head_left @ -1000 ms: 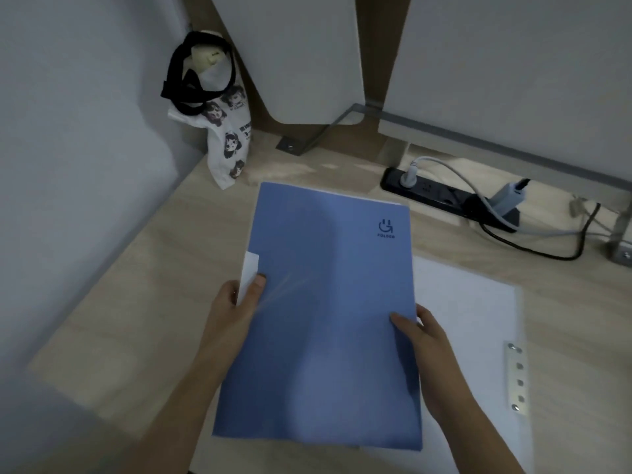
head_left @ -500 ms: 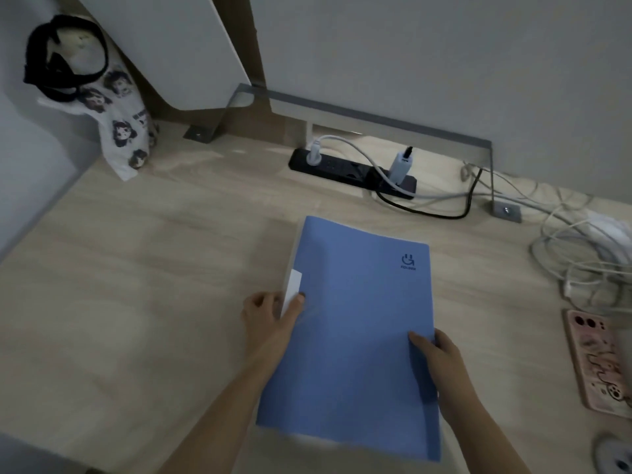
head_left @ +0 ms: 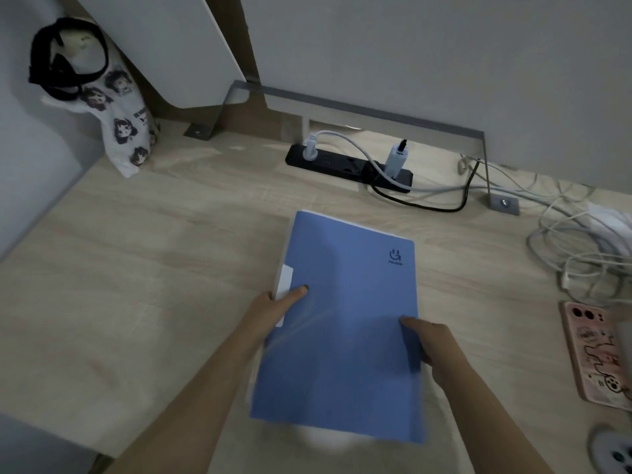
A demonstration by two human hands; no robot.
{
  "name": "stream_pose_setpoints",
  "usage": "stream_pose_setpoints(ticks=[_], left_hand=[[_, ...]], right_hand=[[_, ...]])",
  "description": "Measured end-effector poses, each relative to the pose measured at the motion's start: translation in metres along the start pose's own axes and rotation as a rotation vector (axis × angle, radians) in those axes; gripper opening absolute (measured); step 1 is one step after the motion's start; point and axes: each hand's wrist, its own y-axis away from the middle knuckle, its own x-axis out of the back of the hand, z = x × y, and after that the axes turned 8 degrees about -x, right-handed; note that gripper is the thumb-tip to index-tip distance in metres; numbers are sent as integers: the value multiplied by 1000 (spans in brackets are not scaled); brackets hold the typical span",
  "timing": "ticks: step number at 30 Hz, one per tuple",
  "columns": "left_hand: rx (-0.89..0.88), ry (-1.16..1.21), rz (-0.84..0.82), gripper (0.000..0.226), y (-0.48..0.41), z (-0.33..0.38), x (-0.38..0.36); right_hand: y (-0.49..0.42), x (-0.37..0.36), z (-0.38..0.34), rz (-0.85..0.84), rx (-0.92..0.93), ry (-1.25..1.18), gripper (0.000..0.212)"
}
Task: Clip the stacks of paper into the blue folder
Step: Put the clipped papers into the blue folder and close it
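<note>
The blue folder [head_left: 345,323] is closed and lies in front of me on the wooden desk [head_left: 143,275], logo at its far right corner. White paper edges show along its far and left sides, with a white tab at the left edge. My left hand [head_left: 273,309] grips the folder's left edge, thumb on the cover. On the right edge, my right hand [head_left: 431,347] holds the folder with its thumb on top. A pale blurred patch shows under the folder's near edge.
A black power strip [head_left: 345,164] with plugs and cables lies behind the folder. Tangled white cables [head_left: 581,248] sit at the right, with a pink-cased phone [head_left: 595,354] nearer me. A printed cloth bag [head_left: 119,124] stands at the back left. Grey partitions close the back.
The view swung right, bringing the cables and phone into sight. The folder stays held in both hands and sits a little closer; the white sheet with the metal clip is out of view.
</note>
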Motion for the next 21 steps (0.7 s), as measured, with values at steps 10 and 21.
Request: stream_pose_setpoints(ticks=[10, 21], left_hand=[[-298, -3, 146, 44, 58, 6, -12], [-704, -111, 195, 51, 60, 44, 55]], right_hand=[[10, 6, -10, -203, 83, -58, 54], [81, -9, -55, -222, 690, -174, 48]])
